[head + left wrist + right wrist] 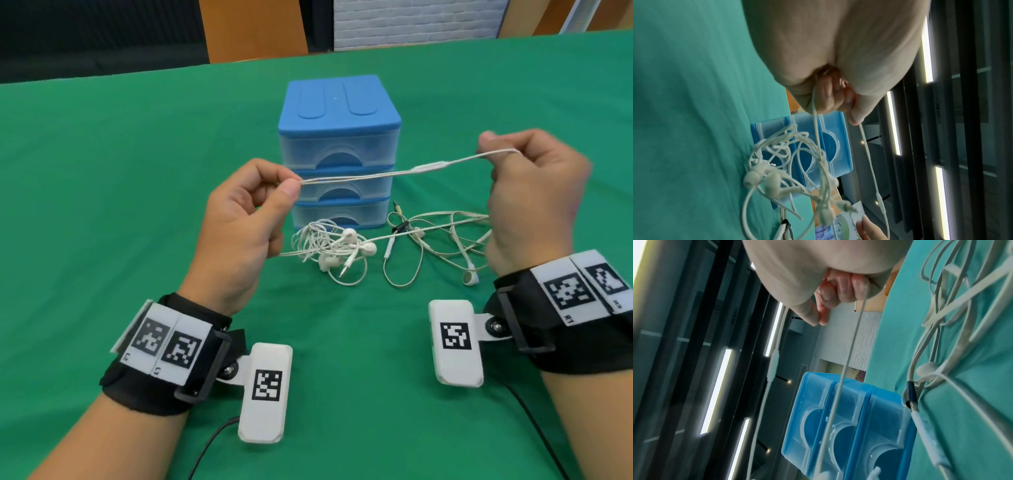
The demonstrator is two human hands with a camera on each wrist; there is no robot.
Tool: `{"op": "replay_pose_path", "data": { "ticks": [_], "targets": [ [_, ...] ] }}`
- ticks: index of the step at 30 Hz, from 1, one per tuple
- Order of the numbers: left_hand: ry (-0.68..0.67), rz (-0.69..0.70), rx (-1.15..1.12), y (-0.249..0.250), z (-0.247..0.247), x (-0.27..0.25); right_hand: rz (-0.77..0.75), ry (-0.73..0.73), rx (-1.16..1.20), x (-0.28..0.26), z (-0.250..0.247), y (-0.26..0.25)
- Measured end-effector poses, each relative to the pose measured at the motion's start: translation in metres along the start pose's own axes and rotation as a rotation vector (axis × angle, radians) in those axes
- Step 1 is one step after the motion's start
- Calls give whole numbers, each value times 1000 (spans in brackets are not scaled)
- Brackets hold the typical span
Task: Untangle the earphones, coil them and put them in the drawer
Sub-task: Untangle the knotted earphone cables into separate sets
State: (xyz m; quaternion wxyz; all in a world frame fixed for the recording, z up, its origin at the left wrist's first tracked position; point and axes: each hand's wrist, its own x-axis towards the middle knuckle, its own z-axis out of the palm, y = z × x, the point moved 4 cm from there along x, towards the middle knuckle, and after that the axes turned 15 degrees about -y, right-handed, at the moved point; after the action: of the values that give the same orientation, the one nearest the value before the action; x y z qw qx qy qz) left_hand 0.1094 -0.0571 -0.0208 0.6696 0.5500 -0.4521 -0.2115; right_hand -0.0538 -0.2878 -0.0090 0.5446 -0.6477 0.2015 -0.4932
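Note:
A white earphone cable (394, 173) with an inline remote (430, 167) is stretched taut in the air between both hands. My left hand (289, 185) pinches one end between thumb and forefinger. My right hand (493, 150) grips the other end in curled fingers. A lower run of the same cable (411, 233) also passes between the hands. Below them a tangled white earphone bundle (330, 248) lies on the green table. Behind stands a blue three-drawer unit (339, 150) with all drawers closed. The stretched cable (869, 154) and the bundle (789, 170) also appear in the left wrist view.
A second, cream earphone set (442, 243) lies loose on the green tablecloth (137, 171) to the right of the bundle, with a black clip (401, 227) and a jack plug (397, 206). Orange panels and a white brick wall stand beyond the table's far edge.

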Motion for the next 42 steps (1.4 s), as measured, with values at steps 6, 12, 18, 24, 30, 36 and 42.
{"op": "replay_pose_path", "data": {
  "ticks": [6, 12, 18, 24, 30, 36, 42],
  "targets": [
    [-158, -133, 413, -7, -1, -3, -163, 132, -148, 1, -10, -14],
    [-213, -247, 546, -17, -4, -4, -3, -39, 17, 2, -1, -3],
    [-77, -184, 495, -11, -10, -2, 147, -228, 75, -3, 12, 4],
    [-183, -241, 223, -9, 1, -1, 130, -362, 75, -9, 25, -1],
    [-171, -211, 329, -12, -2, 0, 122, -604, 65, -20, 40, -6],
    [-253, -144, 408, -8, 7, -2, 173, -774, 59, -28, 47, -4],
    [-267, -122, 378, -2, 14, 0, 212, -783, -57, -29, 50, -2]
  ]
}}
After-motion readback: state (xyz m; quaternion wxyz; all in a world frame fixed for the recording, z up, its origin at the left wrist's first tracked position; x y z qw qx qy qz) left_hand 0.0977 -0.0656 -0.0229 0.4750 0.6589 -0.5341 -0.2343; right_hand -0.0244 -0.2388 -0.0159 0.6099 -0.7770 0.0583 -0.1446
